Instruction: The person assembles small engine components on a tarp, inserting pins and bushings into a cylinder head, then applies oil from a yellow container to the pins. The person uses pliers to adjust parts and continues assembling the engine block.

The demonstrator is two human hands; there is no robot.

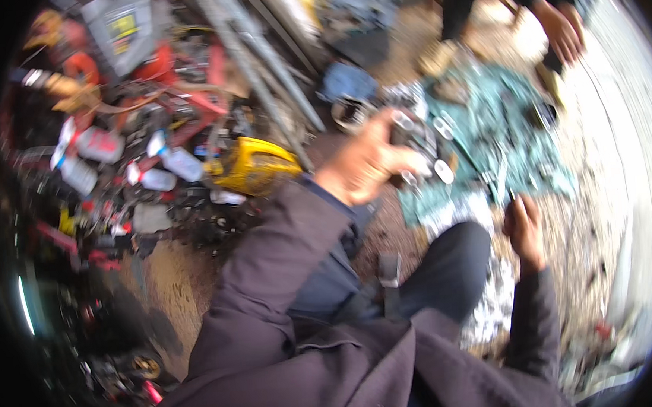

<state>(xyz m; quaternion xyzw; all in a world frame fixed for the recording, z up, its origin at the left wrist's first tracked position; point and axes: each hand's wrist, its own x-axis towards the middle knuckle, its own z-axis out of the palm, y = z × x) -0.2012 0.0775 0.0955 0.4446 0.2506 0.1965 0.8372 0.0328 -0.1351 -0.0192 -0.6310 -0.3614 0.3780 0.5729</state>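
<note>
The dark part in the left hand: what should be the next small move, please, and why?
Perhaps bring the right hand over to steady the dark part. Only the left hand grips it, while the right hand is apart from it, by the near edge of the green cloth. Blur hides whether the right hand holds anything.

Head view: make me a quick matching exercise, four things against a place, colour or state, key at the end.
1. left hand
2. cloth
3. pipes
4. bottles

A. left of the yellow object
B. gripping a dark part
C. green and spread out
D. grey, long and slender

Pairs: 1-B, 2-C, 3-D, 4-A
</note>
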